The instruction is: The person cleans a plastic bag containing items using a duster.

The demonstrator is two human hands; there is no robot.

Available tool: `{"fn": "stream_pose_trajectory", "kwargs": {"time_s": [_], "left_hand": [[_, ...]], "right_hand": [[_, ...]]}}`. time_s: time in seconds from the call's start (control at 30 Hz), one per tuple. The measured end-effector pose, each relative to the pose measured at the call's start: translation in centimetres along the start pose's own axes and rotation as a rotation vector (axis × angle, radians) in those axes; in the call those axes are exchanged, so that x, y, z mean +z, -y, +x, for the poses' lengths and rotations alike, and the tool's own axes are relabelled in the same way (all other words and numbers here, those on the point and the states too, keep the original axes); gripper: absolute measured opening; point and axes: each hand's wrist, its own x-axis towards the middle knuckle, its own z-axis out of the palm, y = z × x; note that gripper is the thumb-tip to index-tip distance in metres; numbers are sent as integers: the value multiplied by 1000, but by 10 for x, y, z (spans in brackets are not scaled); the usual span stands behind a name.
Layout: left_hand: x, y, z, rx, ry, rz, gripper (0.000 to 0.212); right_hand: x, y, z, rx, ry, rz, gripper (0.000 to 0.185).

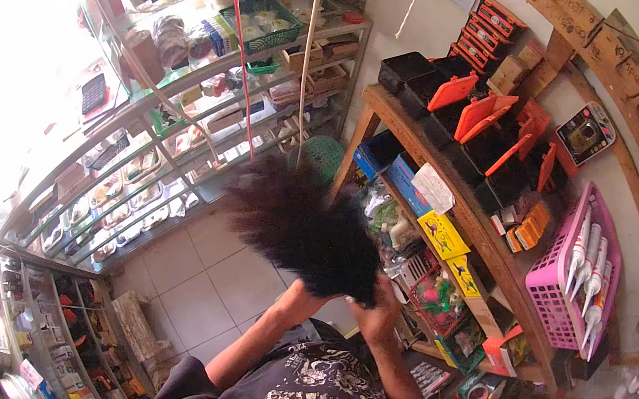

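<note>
A dark feather duster [308,229], its tuft blurred by motion, is held out in front of my chest. My left hand [303,303] is at its lower edge and my right hand [377,314] is at its lower right; both appear to grip it. The tuft covers most of my fingers, and no handle shows. Tiled floor [197,287] lies beneath and to the left of the duster. Close to my right hand are the packed lower shelves of a wooden workbench [456,213].
Glass display shelves [183,107] full of small goods run along the left. On the workbench stand black bins with orange lids [485,119] and a pink basket [565,285] of sealant tubes. A red cord [239,27] and pale cords hang ahead. A wooden block [137,324] lies on the floor.
</note>
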Motion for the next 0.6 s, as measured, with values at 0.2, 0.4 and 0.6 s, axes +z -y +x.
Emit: {"fn": "stream_pose_trajectory", "kwargs": {"time_s": [0.2, 0.4, 0.6], "left_hand": [[5, 44, -8, 223, -452, 622, 53], [-27, 20, -2, -70, -442, -1414, 47], [-56, 2, -6, -27, -618, -1465, 52]], "right_hand": [[10, 37, -4, -212, 265, -232, 41], [2, 21, -35, -19, 60, 76, 27], [-13, -49, -71, 348, 36, -10, 38]]}}
